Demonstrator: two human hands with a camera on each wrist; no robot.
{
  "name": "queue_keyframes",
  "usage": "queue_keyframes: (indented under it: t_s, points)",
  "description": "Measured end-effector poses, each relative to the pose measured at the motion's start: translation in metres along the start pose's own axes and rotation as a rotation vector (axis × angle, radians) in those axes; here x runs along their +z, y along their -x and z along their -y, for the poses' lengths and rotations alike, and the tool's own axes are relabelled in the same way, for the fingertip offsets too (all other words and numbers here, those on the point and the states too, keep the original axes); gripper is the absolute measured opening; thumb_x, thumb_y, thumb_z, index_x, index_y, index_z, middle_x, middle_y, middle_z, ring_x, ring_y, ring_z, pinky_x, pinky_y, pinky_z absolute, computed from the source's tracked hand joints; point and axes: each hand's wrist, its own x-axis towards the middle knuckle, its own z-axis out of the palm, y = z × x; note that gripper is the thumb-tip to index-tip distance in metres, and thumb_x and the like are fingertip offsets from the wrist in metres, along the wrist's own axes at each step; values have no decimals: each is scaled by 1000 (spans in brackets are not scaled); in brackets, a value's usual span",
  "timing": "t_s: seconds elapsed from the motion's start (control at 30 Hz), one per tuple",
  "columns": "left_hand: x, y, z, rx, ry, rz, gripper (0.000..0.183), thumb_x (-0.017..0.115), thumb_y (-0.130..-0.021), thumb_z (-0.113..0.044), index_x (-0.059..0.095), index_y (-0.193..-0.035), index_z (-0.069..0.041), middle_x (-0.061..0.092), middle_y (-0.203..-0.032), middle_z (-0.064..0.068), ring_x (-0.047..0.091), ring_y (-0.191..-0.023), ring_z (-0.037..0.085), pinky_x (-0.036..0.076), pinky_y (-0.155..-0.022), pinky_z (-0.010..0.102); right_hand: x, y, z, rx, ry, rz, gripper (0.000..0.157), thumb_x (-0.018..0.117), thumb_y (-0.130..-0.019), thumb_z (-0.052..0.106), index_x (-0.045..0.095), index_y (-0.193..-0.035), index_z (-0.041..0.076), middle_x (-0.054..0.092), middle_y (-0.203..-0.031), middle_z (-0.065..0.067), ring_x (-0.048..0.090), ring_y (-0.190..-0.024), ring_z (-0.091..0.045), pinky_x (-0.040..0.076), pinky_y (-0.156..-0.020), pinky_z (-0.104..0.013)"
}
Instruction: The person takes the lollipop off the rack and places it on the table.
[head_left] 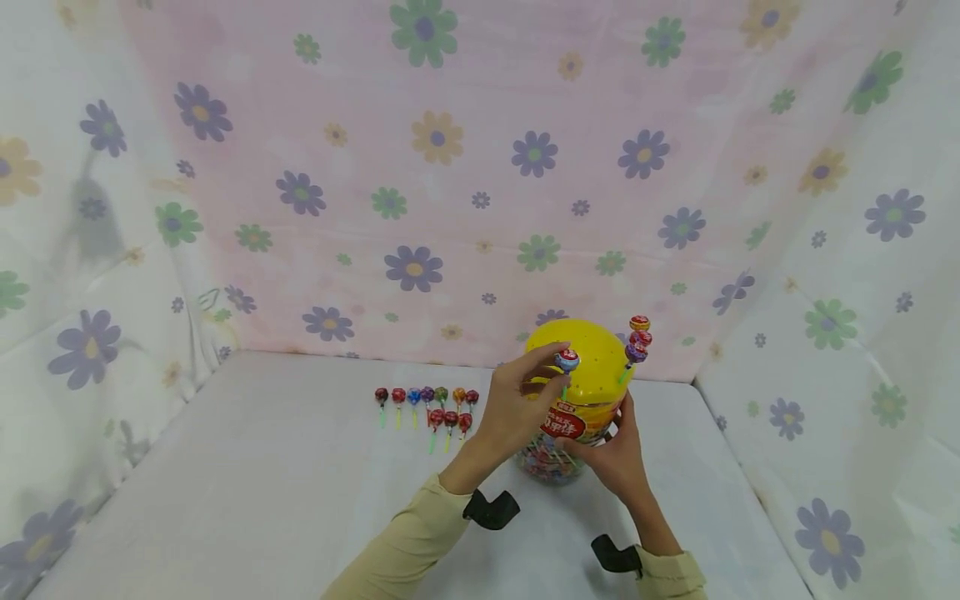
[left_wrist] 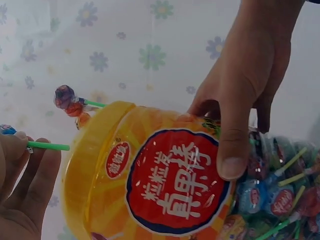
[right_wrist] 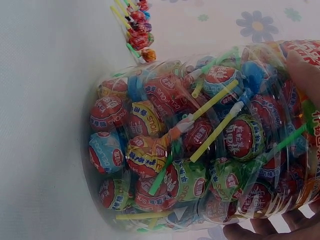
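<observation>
So, 1 lolly [head_left: 567, 361] in L grip [head_left: 516, 402]

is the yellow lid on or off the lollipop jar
On: the yellow lid covers the top of the lollipop jar, and no open mouth shows.

1. I see jar [right_wrist: 187, 220]: clr glossy plas.
2. Lid [head_left: 596, 367]: plas., smooth, semi-gloss.
3. Lollipop wrappers [right_wrist: 245, 137]: thin shiny film; sticks [right_wrist: 212, 136]: smooth plas.
4. Backdrop [head_left: 480, 167]: matt cloth w/ soft creases.
5. Sleeve [head_left: 420, 521]: matt cloth.
</observation>
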Motion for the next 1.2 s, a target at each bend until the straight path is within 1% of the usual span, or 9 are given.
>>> queue_keyframes:
  t_s: [0.13, 0.33, 0.57, 0.63, 0.7, 0.77, 0.93, 1.1, 1.2]
  points:
    - [-8, 12, 7, -55, -4, -36, 40, 67, -97, -4, 62, -136, -5, 70, -120, 14, 72, -98, 29, 61, -80, 27, 1, 0, 0, -13, -2, 0, 110, 90, -77, 15, 18, -160, 18, 39, -153, -13, 40, -141, -40, 38, -109, -68]
    - [-22, 28, 17, -155, -7, -68, 42, 67, -98, -7, 60, -139, -7, 67, -120, 13, 71, -100, 26, 61, -84, 28, 1, 0, -3, -15, -2, 1, 111, 91, -76, 14, 18, -160, 22, 39, -153, -10, 41, -140, -38, 40, -109, -67]
    - [-39, 47, 39, -243, 37, -151, 41, 68, -97, -5, 62, -137, -10, 66, -114, 15, 71, -94, 33, 62, -78, 27, -1, -1, -3, 5, 5, 6, 111, 91, -77, 16, 18, -159, 25, 40, -152, -8, 41, -141, -36, 40, -110, -66]
    - [-43, 52, 45, -283, 39, -173, 41, 68, -97, -5, 62, -137, -11, 66, -113, 16, 71, -94, 33, 62, -76, 26, -1, -1, -3, 7, 11, 2, 110, 91, -77, 16, 18, -159, 24, 40, -152, -8, 41, -141, -37, 39, -110, -66]
    - [-48, 58, 50, -325, 12, -186, 42, 69, -96, -6, 62, -137, -12, 66, -114, 16, 71, -94, 29, 61, -75, 23, 0, -1, -1, 10, 13, 1, 110, 91, -77, 16, 17, -160, 23, 40, -152, -8, 41, -141, -36, 40, -110, -66]
    - [-53, 65, 57, -357, -4, -193, 42, 69, -96, -5, 62, -137, -11, 65, -114, 17, 71, -95, 30, 60, -73, 23, 1, -1, -1, 16, 9, 6, 111, 91, -77, 16, 17, -160, 23, 40, -153, -8, 41, -142, -37, 40, -110, -66]
    - [-72, 84, 75, -420, -24, -212, 42, 69, -94, 1, 62, -135, -3, 66, -110, 22, 72, -89, 36, 62, -68, 28, 0, 1, -2, 36, -1, 23, 112, 90, -78, 18, 15, -160, 24, 38, -154, -9, 39, -143, -37, 39, -111, -66]
    - [-92, 103, 96, -517, -108, -234, 42, 69, -92, 6, 61, -133, 5, 68, -104, 25, 72, -80, 34, 62, -64, 31, 0, 0, -2, 23, 6, 17, 112, 91, -77, 17, 16, -160, 25, 38, -154, -9, 40, -142, -37, 40, -110, -65]
    - [-102, 112, 109, -564, -169, -249, 40, 69, -90, 8, 62, -129, 7, 70, -103, 26, 74, -79, 34, 62, -62, 28, 0, -1, -2, 19, 9, 13, 112, 91, -77, 16, 16, -160, 24, 39, -154, -9, 40, -142, -37, 40, -110, -65]
